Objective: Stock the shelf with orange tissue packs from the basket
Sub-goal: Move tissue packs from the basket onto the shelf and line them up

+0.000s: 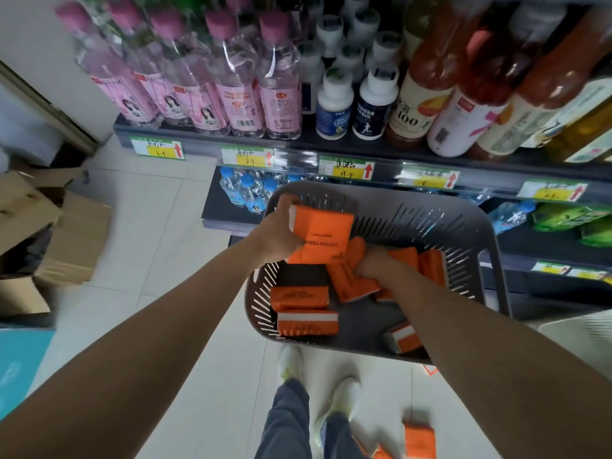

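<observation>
A dark grey slotted basket [463,233] sits in front of the shelves, with several orange tissue packs [299,298] lying loose inside. My left hand [276,230] grips one orange tissue pack [323,236] and holds it above the basket's left side. My right hand [376,263] reaches into the basket, its fingers curled round another orange pack [347,279] that lies tilted among the others. More orange packs [419,440] lie on the floor by my feet.
The upper shelf [298,145] carries pink-capped water bottles [238,81], white-capped supplement bottles [334,104] and tea bottles [440,77]. A lower shelf holds blue-capped bottles [246,192] and green packets [569,218]. Cardboard boxes [49,226] stand on the floor at left.
</observation>
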Tool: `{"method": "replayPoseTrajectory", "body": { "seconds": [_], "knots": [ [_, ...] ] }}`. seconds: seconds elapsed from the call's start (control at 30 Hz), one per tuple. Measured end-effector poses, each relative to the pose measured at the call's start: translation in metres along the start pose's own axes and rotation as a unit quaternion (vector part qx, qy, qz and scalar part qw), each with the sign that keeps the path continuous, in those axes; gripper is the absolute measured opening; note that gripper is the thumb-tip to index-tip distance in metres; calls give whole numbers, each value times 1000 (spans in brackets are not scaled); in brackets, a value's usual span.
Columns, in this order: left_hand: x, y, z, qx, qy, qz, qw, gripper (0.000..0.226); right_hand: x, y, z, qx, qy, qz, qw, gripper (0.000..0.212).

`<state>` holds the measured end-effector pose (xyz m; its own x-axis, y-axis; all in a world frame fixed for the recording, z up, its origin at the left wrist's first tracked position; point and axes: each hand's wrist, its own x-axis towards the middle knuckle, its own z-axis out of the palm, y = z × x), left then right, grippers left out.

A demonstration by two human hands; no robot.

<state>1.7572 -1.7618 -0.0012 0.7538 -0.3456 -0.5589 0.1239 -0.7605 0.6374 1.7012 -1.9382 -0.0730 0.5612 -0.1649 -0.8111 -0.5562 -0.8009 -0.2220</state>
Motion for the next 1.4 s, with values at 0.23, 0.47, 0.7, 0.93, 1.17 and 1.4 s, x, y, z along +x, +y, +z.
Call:
{"method": "replayPoseTrajectory", "body": {
  "seconds": [0.23, 0.47, 0.7, 0.93, 1.17, 1.4],
  "knots": [
    [-41, 57, -38, 30, -10, 40, 999, 67, -87, -11, -74, -48, 50, -47, 996, 33],
    [-103, 145, -80, 101, 30, 164, 981, 56, -199, -16, -146, -139, 158, -61, 976, 41],
    [-145, 218, -122, 36, 108, 276, 954, 38, -294, -13, -219, -63, 301, -33, 951, 39],
    [-144, 262, -159, -45, 123, 361, 923, 43, -345, -15, -271, 70, 452, -18, 889, 41],
    [-106, 296, -163, -29, 173, 385, 906, 54, -323, -7, -297, 124, 564, 38, 815, 28],
    [-78, 327, -148, -42, 212, 354, 910, 52, -312, 22, -324, 109, 616, 44, 779, 41]
  ]
}}
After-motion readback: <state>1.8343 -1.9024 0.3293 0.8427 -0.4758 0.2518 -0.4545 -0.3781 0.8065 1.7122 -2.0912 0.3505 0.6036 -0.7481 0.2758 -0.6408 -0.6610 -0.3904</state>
